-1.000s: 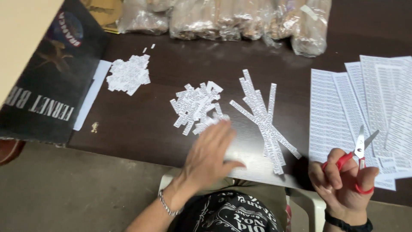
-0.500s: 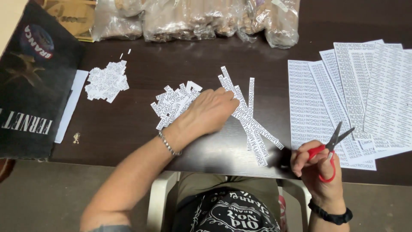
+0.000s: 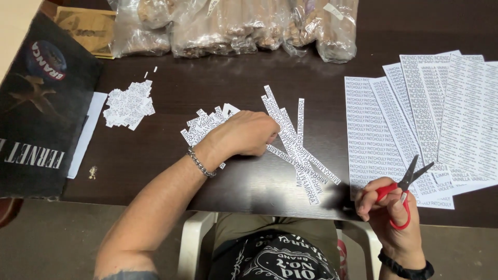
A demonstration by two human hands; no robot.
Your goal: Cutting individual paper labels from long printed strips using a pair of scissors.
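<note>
My left hand lies curled on the dark table, fingertips touching the long printed paper strips that fan out in the middle. Just left of the hand sits a heap of small cut labels; whether the fingers pinch a strip is hidden. My right hand hovers at the table's near edge and holds red-handled scissors, blades slightly parted and pointing up-right over the printed sheets. A chain bracelet circles my left wrist.
A second pile of cut labels lies at the left beside a white slip and a dark printed bag. Clear plastic bags of brownish sticks line the far edge. A white plastic chair is below me.
My left hand moved from the table's near edge up onto the paper strips and curled. My right hand with the scissors stayed at the near right edge.
</note>
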